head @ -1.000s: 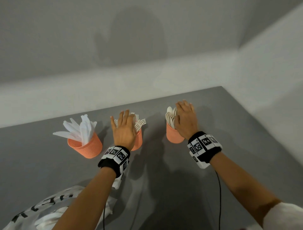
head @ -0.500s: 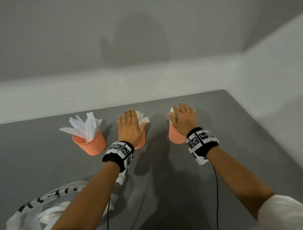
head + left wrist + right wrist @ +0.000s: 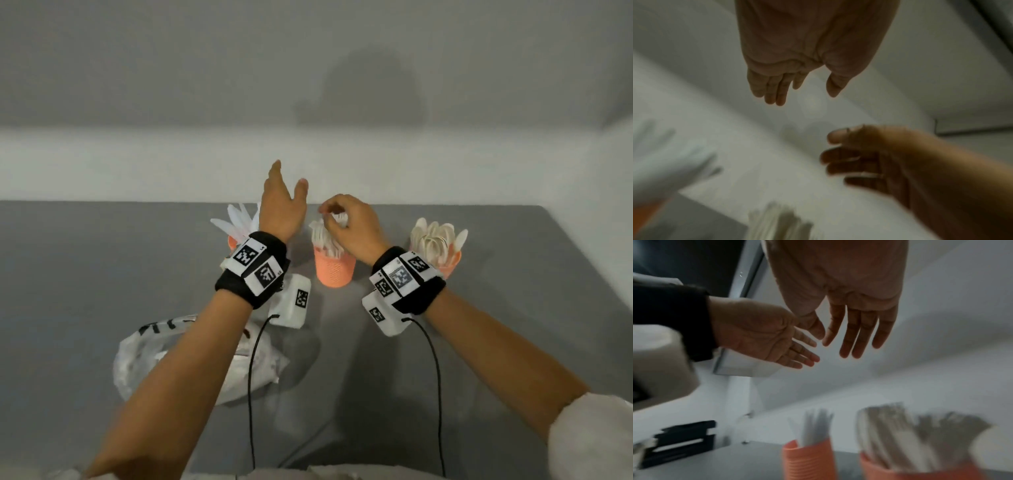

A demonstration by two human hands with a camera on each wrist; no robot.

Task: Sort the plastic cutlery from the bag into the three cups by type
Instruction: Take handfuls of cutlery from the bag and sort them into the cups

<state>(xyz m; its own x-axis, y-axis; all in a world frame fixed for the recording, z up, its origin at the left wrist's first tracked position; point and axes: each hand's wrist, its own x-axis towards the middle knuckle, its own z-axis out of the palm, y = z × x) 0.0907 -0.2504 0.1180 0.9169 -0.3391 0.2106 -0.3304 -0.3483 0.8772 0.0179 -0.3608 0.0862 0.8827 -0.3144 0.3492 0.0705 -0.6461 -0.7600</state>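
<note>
- My left hand point(image 3: 281, 209) is up in the air, fingers straight, holding nothing.
- My right hand point(image 3: 352, 224) hangs loose above the middle cup point(image 3: 334, 267) of forks point(image 3: 325, 236), holding nothing.
- The bag point(image 3: 147, 356) lies near me, left on the worktop point(image 3: 85, 274).

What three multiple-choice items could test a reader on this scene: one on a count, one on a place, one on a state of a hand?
1. How many orange ribbed plastic cups stand on the grey table?
A. two
B. three
C. four

2. Where does the white plastic bag with black print lie?
A. inside a cup
B. behind the cups, by the wall
C. nearer the person than the cups

3. How is the left hand?
A. gripping a fork
B. raised, open and empty
C. pressing the bag

Answers:
1 B, the head view shows three in a row.
2 C, it lies on the near side of that row.
3 B, the left wrist view shows straight fingers holding nothing.
</note>
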